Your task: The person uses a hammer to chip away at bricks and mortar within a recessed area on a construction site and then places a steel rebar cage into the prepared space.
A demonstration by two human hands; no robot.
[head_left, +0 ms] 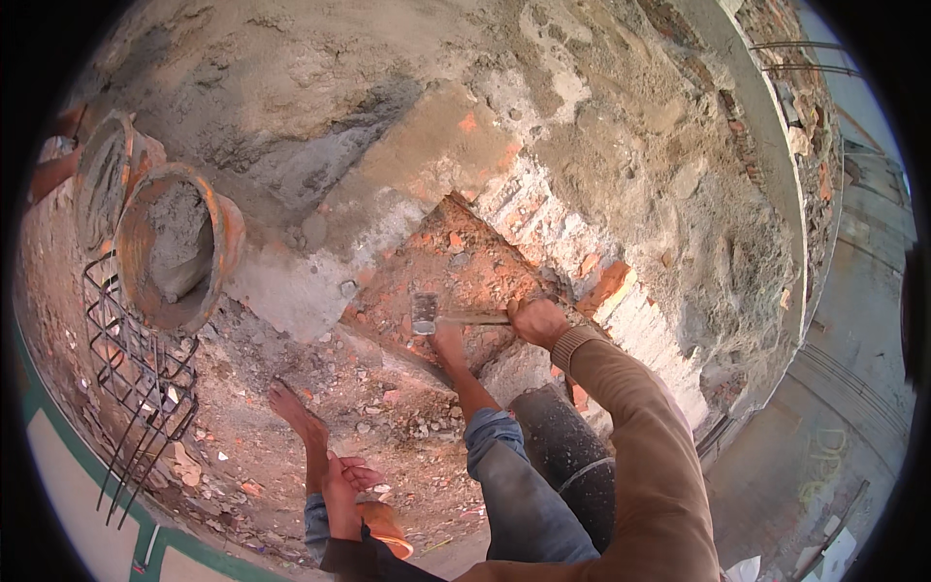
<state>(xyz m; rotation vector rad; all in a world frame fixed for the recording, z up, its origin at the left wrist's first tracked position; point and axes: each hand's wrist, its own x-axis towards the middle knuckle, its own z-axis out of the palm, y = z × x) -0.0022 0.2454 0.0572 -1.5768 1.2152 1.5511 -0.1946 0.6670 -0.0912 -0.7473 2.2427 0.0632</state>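
My right hand (539,322) is wrapped round the wooden handle of a hammer (424,313). The handle points left, and the metal head hangs over reddish broken-brick rubble (441,257) in a hollow between rough masonry edges. Just below the hammer head is one of my bare feet, in the pit, its toes hidden behind the tool. My left hand (349,483) holds nothing. Its fingers are loosely curled and apart, beside my other bare leg and above an orange bucket (385,527), partly hidden by my arm.
Two mortar-smeared orange tubs (221,247) stand at the left, the nearer one holding grey mortar. Below them lies a rebar cage (145,388). A thick black pipe (558,446) lies beside my right leg. A loose brick (611,291) rests on the whitish edge. At far left another person's arm (53,175) shows.
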